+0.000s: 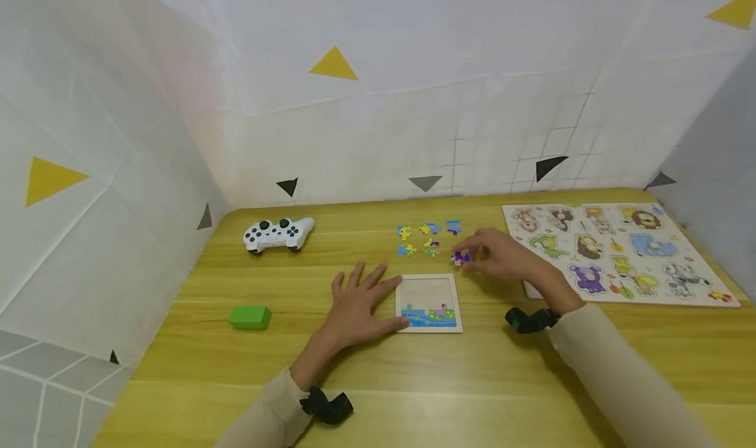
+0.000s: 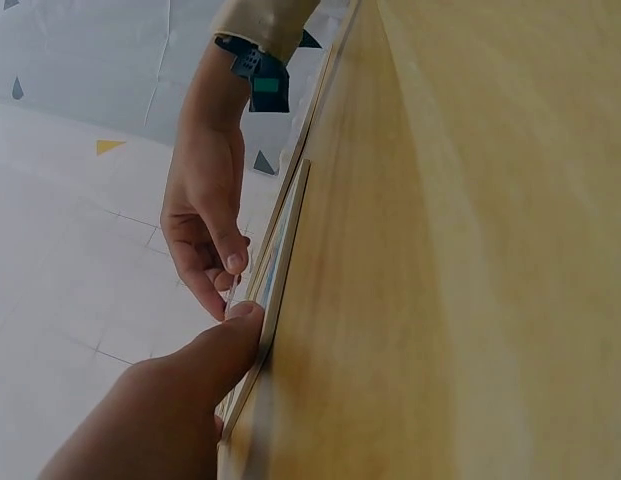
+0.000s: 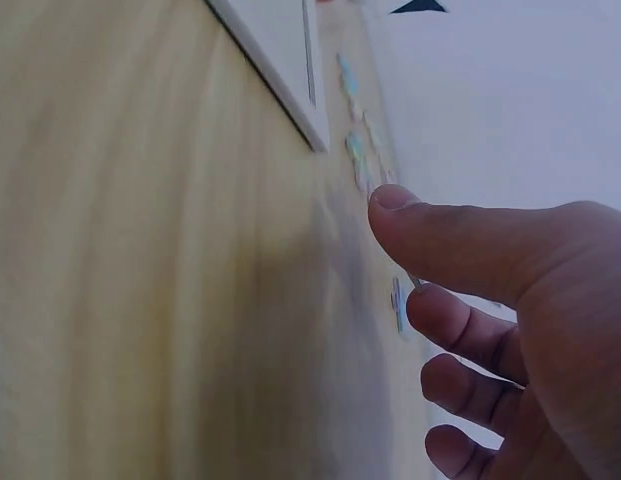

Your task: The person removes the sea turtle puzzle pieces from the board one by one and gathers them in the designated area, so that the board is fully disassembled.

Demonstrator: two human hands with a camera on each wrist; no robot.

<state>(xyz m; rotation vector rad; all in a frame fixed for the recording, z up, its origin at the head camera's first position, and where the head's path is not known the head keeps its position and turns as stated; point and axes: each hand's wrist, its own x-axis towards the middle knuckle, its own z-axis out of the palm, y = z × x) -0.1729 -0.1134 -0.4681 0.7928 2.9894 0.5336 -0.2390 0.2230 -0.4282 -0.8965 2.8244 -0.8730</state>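
Observation:
A square wooden puzzle tray (image 1: pixel 428 277) lies on the table, its bottom part filled with blue and green jigsaw pieces. My left hand (image 1: pixel 360 307) rests beside it with fingers spread; the thumb touches the lower left corner and the index fingertip the upper left one. To the upper right of the tray, my right hand (image 1: pixel 499 258) pinches a purple puzzle piece (image 1: pixel 460 258) between thumb and fingers. In the right wrist view only a thin edge shows between thumb (image 3: pixel 420 220) and index finger. Several loose puzzle pieces (image 1: pixel 407 250) lie behind the tray.
A wooden animal puzzle board (image 1: pixel 620 251) lies at the right, near the right forearm. At the back left is a white game controller (image 1: pixel 277 235), and a green block (image 1: pixel 250 317) sits at the left. A white patterned cloth (image 1: pixel 378 126) hangs behind the table.

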